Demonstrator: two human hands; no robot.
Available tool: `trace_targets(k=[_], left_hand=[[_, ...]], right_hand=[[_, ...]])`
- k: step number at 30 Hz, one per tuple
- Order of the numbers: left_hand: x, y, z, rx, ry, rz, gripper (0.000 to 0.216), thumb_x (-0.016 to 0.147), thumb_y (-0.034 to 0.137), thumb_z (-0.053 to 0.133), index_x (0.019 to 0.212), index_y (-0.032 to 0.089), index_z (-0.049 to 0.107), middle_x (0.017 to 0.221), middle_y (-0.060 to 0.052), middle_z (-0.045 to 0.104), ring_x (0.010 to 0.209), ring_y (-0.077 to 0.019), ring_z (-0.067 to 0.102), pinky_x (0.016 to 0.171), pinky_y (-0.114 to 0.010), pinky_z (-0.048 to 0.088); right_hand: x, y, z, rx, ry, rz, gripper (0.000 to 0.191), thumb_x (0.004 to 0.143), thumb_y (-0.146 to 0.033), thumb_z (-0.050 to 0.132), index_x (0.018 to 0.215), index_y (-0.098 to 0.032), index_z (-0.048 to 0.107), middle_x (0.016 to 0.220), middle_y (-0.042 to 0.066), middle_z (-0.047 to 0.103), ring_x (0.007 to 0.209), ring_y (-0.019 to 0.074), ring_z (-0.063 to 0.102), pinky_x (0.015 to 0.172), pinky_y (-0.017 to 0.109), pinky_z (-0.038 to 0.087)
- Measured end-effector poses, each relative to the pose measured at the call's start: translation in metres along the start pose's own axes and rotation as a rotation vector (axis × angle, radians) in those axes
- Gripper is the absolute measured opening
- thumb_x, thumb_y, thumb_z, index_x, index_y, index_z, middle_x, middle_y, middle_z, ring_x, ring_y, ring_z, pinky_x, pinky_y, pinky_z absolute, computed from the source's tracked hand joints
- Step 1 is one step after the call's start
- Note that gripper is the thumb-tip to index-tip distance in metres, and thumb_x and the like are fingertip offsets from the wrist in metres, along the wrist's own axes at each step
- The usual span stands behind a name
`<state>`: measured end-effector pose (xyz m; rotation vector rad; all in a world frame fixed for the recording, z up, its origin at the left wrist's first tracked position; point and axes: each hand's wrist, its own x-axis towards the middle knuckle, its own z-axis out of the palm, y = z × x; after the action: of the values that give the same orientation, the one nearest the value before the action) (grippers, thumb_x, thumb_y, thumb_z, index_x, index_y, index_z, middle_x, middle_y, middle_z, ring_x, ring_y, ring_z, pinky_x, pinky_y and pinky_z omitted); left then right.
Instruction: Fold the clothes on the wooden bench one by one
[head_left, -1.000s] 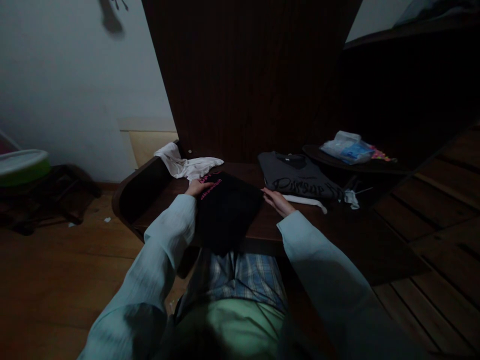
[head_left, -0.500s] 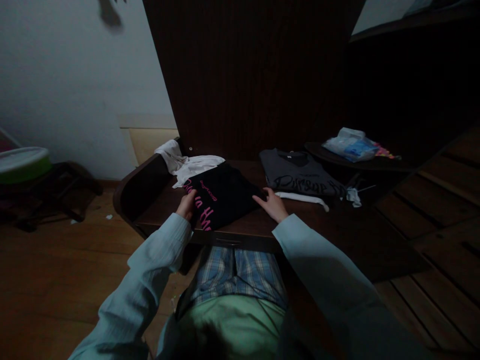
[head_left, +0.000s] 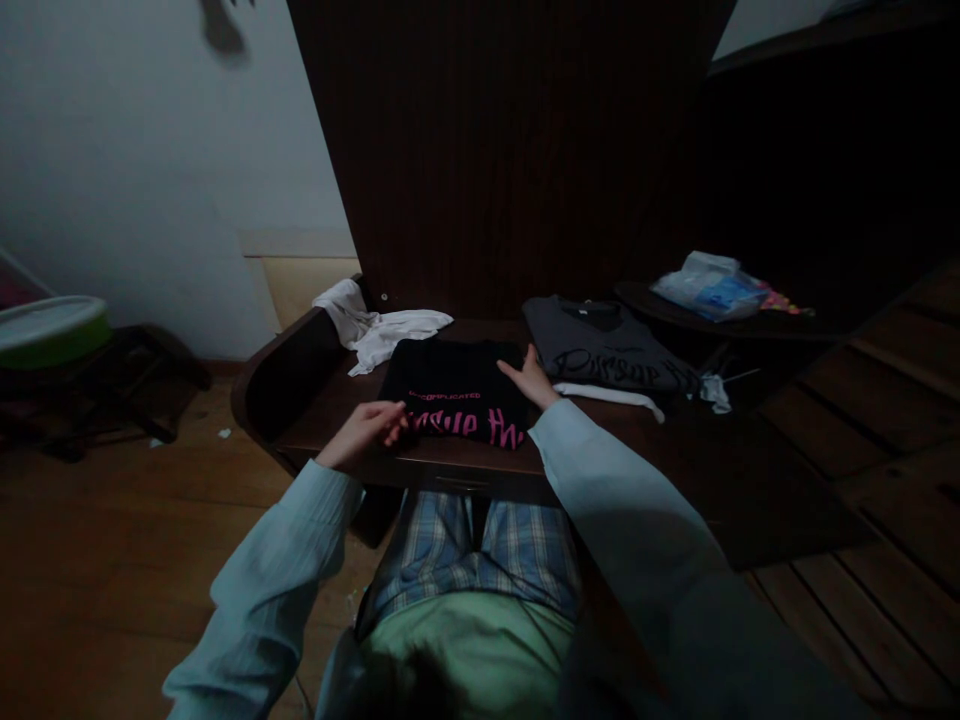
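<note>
A folded black T-shirt (head_left: pixel 454 380) with pink lettering lies on the dark wooden bench, its print turned towards me. At its front left corner is my left hand (head_left: pixel 371 430), fingers curled closed on the cloth; the fingertips are partly hidden. My right hand (head_left: pixel 532 380) rests along the shirt's right edge, thumb and fingers apart. Just right of that hand lies a folded grey T-shirt (head_left: pixel 600 345) with black lettering. Crumpled white cloth (head_left: pixel 397 330) sits behind the black shirt, to the left, partly over the bench's arm.
The dark bench (head_left: pixel 307 425) has a raised, rounded left arm. A rolled white strip (head_left: pixel 611 397) lies in front of the grey shirt. On a shelf at the right is a plastic packet (head_left: pixel 712 290). A green-sided tub (head_left: pixel 56 335) stands at the far left.
The black T-shirt has turned so its lettering runs along the front edge. My left hand has moved down and curled further; my right hand has moved slightly up and left.
</note>
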<state>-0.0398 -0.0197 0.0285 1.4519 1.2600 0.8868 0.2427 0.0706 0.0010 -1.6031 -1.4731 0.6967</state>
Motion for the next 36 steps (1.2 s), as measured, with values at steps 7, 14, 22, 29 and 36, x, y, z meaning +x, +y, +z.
trace_targets(k=[7, 14, 22, 29, 36], left_hand=[[0.031, -0.028, -0.019, 0.332, 0.468, 0.043, 0.043, 0.062, 0.049, 0.06, 0.09, 0.016, 0.055, 0.091, -0.007, 0.063, 0.087, -0.0219, 0.058, 0.079, -0.033, 0.043], [0.024, -0.035, 0.004, 0.439, 0.508, 0.128, 0.032, 0.066, 0.04, 0.058, 0.089, 0.018, 0.051, 0.082, -0.004, 0.06, 0.076, -0.0185, 0.057, 0.07, -0.029, 0.044], [-0.011, -0.045, 0.005, 0.373, 0.365, 0.188, 0.037, 0.062, 0.052, 0.06, 0.075, 0.018, 0.05, 0.065, 0.003, 0.049, 0.06, -0.012, 0.048, 0.057, -0.023, 0.039], [-0.015, -0.042, 0.004, 0.556, 0.394, 0.178, 0.04, 0.047, 0.045, 0.072, 0.067, 0.02, 0.047, 0.064, 0.002, 0.049, 0.063, -0.0152, 0.05, 0.058, -0.027, 0.04], [-0.009, -0.04, 0.003, 0.269, 0.433, 0.221, 0.036, 0.055, 0.049, 0.065, 0.065, 0.018, 0.051, 0.065, 0.001, 0.052, 0.062, -0.0137, 0.052, 0.059, -0.027, 0.043]], right_hand=[[-0.03, 0.023, -0.008, -0.065, -0.081, -0.037, 0.074, 0.06, -0.035, 0.07, 0.124, -0.015, 0.038, 0.095, 0.01, 0.062, 0.088, 0.0223, 0.06, 0.079, 0.036, 0.046], [-0.001, 0.006, 0.004, -0.115, -0.003, -0.145, 0.061, 0.064, -0.019, 0.063, 0.121, -0.014, 0.04, 0.09, 0.008, 0.062, 0.084, 0.0193, 0.059, 0.079, 0.034, 0.045], [-0.056, 0.024, -0.027, -0.216, 0.051, -0.129, 0.038, 0.066, -0.052, 0.058, 0.081, -0.016, 0.057, 0.067, 0.003, 0.057, 0.063, 0.0173, 0.054, 0.064, 0.031, 0.043], [-0.063, 0.028, -0.037, 0.012, -0.126, -0.138, 0.035, 0.051, -0.05, 0.067, 0.059, -0.019, 0.052, 0.054, -0.003, 0.048, 0.054, 0.0122, 0.044, 0.054, 0.026, 0.036], [-0.053, 0.024, -0.041, 0.412, -0.217, -0.145, 0.034, 0.056, -0.046, 0.065, 0.069, -0.02, 0.049, 0.069, -0.004, 0.054, 0.071, 0.0132, 0.052, 0.071, 0.027, 0.04]])
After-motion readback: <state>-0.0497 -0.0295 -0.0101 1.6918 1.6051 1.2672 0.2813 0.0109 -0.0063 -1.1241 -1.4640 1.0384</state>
